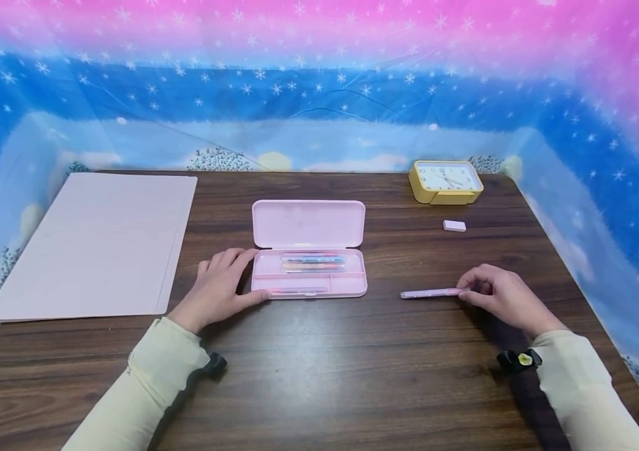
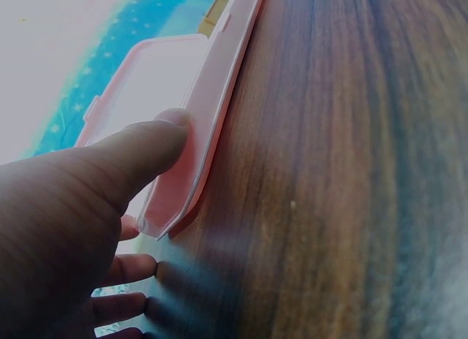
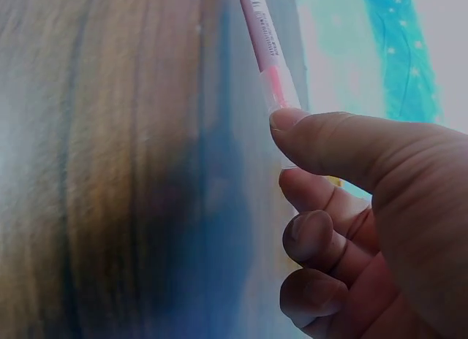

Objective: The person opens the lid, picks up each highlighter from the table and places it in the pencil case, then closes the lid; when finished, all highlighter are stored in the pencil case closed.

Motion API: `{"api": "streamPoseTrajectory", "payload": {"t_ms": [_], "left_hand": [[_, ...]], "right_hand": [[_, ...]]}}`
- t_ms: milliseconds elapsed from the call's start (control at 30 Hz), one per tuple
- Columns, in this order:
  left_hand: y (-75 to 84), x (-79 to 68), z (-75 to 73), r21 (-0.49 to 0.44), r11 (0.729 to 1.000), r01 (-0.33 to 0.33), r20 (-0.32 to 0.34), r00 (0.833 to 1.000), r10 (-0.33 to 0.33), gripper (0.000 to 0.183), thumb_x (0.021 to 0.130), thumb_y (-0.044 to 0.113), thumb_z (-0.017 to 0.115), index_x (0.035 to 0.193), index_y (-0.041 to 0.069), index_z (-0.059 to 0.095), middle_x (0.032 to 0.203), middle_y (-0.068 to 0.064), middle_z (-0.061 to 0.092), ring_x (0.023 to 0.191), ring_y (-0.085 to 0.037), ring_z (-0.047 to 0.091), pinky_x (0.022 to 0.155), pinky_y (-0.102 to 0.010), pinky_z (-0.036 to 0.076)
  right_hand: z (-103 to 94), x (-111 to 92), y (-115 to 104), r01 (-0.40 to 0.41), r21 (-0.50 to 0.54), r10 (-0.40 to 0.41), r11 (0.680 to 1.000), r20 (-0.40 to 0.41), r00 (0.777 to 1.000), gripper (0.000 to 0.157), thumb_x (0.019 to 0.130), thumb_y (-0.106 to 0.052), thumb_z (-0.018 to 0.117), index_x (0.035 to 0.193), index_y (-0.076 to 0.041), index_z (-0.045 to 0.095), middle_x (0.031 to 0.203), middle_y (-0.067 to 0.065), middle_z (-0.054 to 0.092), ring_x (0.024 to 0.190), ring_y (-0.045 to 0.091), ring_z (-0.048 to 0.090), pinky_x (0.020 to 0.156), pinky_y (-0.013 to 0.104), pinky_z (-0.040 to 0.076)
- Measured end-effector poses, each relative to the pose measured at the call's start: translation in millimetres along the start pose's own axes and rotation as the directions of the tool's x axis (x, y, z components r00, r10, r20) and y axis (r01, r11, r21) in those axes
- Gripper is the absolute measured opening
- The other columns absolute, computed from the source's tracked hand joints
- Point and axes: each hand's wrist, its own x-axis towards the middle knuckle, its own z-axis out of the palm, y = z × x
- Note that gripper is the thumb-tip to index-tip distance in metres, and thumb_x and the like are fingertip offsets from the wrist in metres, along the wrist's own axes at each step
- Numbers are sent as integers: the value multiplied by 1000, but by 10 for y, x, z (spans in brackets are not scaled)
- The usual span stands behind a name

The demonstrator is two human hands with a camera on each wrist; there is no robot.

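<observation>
A pink pencil case point(image 1: 309, 295) lies open on the table, its lid point(image 1: 308, 223) tipped back. Several pens point(image 1: 314, 263) are in its rear compartment, and another slim pen point(image 1: 299, 290) lies in the front one. My left hand point(image 1: 215, 288) holds the case's left end, thumb against the front wall point(image 2: 208, 127) and index finger by the rear left corner. To the right, my right hand point(image 1: 508, 297) pinches a pink pen point(image 1: 429, 293) with a clear cap point(image 3: 281, 90) between thumb and index finger. The pen points left, just above or on the table; I cannot tell which.
A large pale folder or board point(image 1: 94, 244) lies on the left of the table. A yellow clock point(image 1: 446, 183) stands at the back right, with a small white eraser point(image 1: 454, 225) in front of it. Patterned cloth point(image 1: 319, 94) hangs along the table's back and sides.
</observation>
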Motion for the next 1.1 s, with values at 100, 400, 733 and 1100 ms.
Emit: {"api": "streamPoseTrajectory", "payload": {"t_ms": [100, 400, 733, 1100], "left_hand": [[-4, -7, 1, 0, 1000, -3, -5, 1000, 3, 82, 83, 54, 72, 147, 11, 43, 137, -15, 51, 128, -34, 43, 93, -52, 31], [-1, -8, -1, -2, 1000, 8, 6, 1000, -8, 84, 83, 55, 71, 148, 10, 41, 140, -17, 48, 131, -35, 41, 94, -52, 31], [7, -7, -2, -7, 1000, 11, 7, 1000, -11, 84, 83, 55, 71, 148, 12, 41, 141, -17, 47, 131, -36, 40, 93, -52, 31], [2, -8, -4, -1, 1000, 16, 8, 1000, -16, 84, 83, 56, 71, 148, 13, 40, 142, -17, 47, 132, -36, 40, 94, -52, 31]], "right_hand": [[-38, 14, -62, 18, -8, -18, 1000, -25, 1000, 7, 91, -24, 72, 93, -28, 67, 82, -7, 60, 60, 6, 49, 56, 25, 42], [-114, 121, -278, 64, 9, -63, 998, -79, 995, 6, 91, -26, 71, 94, -29, 68, 81, -9, 60, 63, 7, 50, 56, 24, 42], [19, 428, -632, 124, 53, -121, 991, -61, 991, 6, 91, -28, 72, 93, -26, 67, 83, -10, 60, 69, 7, 53, 61, 25, 44], [192, 763, -1071, 179, 126, -181, 976, 9, 983, 7, 91, -26, 72, 94, -21, 67, 86, -7, 63, 71, 12, 55, 63, 26, 46]]}}
